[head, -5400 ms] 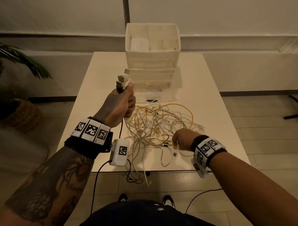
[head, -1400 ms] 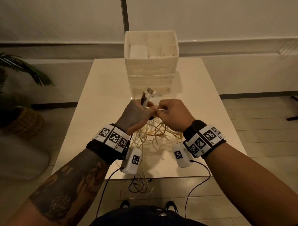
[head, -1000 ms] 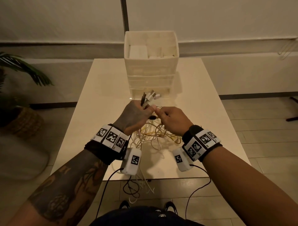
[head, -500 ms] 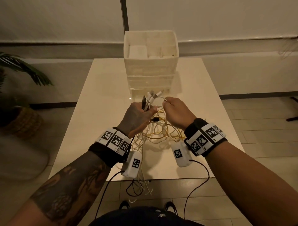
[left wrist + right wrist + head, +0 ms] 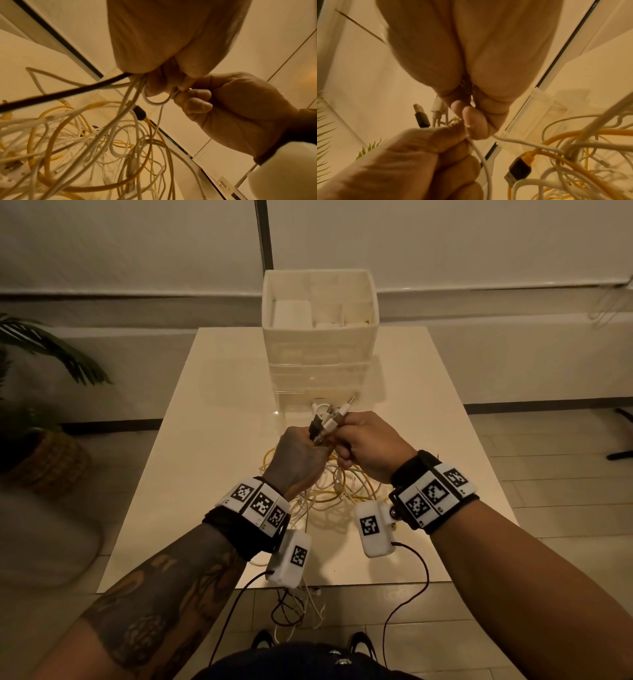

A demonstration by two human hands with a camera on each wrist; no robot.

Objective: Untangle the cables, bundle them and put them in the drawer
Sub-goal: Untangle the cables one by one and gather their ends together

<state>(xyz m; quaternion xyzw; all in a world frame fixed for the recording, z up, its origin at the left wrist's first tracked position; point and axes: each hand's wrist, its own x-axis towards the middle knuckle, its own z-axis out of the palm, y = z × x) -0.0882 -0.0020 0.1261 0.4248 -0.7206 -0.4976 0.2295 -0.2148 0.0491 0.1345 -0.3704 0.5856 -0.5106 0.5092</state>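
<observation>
Gathering connector ends (image 5: pixel 330 416) into one fist, a person stands at a pale bench (image 5: pixel 219 419) with both hands raised and touching above a tangle of cables (image 5: pixel 334 491). Seconds ago the right hand (image 5: pixel 371 448) was down in the heap picking out a plug while the left hand (image 5: pixel 299 458) held a few ends high; now the right hand has come up and meets the left, pinching a thin white lead (image 5: pixel 160 100) and feeding it in beside the others. That suggests the ends are being collected one at a time, so untangling is under way but bundling has not begun.

The left hand is clenched around a sheaf of white leads and one black cable (image 5: pixel 65 93), their plugs sticking up past the knuckles. Below, white and yellow cables loop loosely over the bench, several strands trailing off its near edge toward the floor; a yellow lead with a black USB plug (image 5: pixel 519 171) hangs free in the heap.

A white drawer unit (image 5: pixel 320 337) stands at the far end of the bench, well beyond the pile.
</observation>
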